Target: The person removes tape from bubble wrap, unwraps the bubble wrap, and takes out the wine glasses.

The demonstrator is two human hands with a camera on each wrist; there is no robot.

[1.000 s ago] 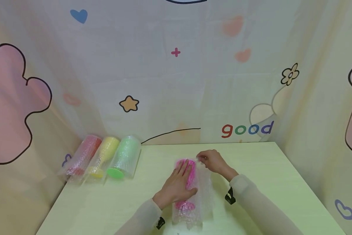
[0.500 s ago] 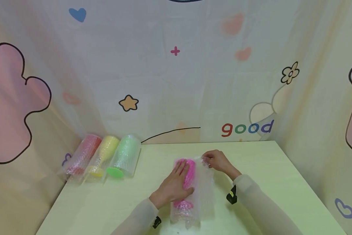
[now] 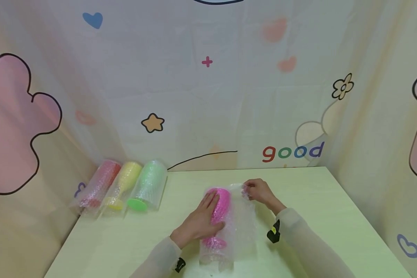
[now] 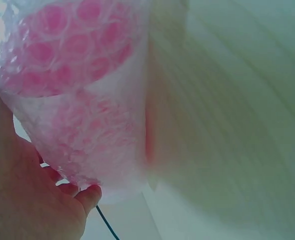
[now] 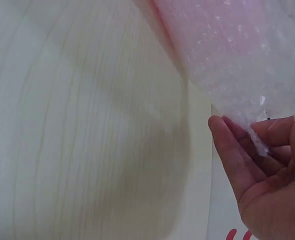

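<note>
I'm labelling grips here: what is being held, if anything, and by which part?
The right hand pinches the bubble wrap by the far corner of its loose flap. The left hand only rests on the wrapped pink object.

From my distant post I cannot see the middle of the pink goblet (image 3: 223, 201): in the head view the left hand (image 3: 200, 221) covers it. In the left wrist view, the dark cable (image 4: 107, 222) below the goblet is cut by the bottom edge. In the right wrist view, the goblet is only a blur behind the bubble wrap (image 5: 232, 90); below it, the right hand (image 5: 267, 185) is cut on one side, and the red marks (image 5: 231, 234) are cut too much for me to identify.
</note>
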